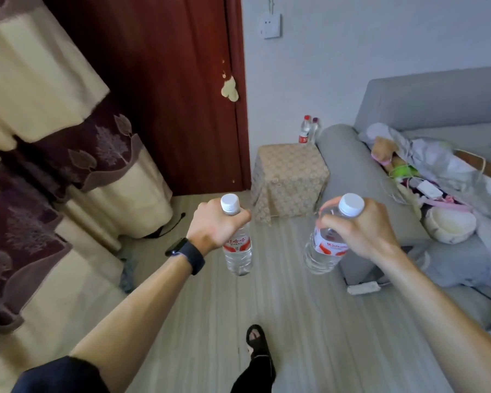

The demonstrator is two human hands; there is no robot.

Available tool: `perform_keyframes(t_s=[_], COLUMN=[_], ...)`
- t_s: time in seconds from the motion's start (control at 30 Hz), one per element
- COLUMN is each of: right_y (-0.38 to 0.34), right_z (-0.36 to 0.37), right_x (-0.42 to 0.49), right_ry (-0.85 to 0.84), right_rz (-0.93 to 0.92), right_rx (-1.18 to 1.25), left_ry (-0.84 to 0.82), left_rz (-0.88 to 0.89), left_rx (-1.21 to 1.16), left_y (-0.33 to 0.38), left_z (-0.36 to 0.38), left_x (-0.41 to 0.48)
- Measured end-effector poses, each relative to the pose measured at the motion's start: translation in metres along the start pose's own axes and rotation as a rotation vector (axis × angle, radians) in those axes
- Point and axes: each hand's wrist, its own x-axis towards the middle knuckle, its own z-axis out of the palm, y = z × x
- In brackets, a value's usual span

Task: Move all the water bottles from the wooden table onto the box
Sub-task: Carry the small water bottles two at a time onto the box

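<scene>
carry step: left bottle [237,252] is being gripped by left hand [217,224], right bottle [323,252] by right hand [362,226]; upright placing on box [289,177] is being awaited.

On my screen I see a dark red door [159,95] with a pale chipped spot [229,90] near its edge. A cream and purple curtain [40,137] with leaf shapes hangs on the left. A white wall socket [271,26] sits up high. The grey sofa [437,97] holds a messy pile [437,160] (clothes and cords, I think) and a round white bowl [448,225]. A white power strip [363,287] lies on the pale floor [295,321] beside the sofa.
</scene>
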Motion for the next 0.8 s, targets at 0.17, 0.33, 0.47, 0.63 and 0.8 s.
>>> perform_keyframes(t_s=[0.17,0.33,0.47,0.63,0.8], right_y=[0.007,0.035,0.071,0.109,0.142], right_z=[0.013,0.019,0.028,0.039,0.036], right_x=[0.093,0.162,0.213,0.291,0.393], right_ry=[0.029,0.083,0.1,0.099,0.045], right_rz=[0.041,0.078,0.18,0.261,0.293], right_rx=[0.054,0.101,0.12,0.125,0.115], left_ry=[-0.04,-0.082,-0.214,-0.306,-0.308], left_rz=[-0.01,-0.056,-0.085,-0.126,-0.215], left_rx=[-0.04,-0.079,-0.062,-0.081,-0.134], left_y=[0.0,0.003,0.002,0.0,0.023], left_z=[0.013,0.048,0.088,0.136,0.166], left_x=[0.112,0.215,0.273,0.355,0.446])
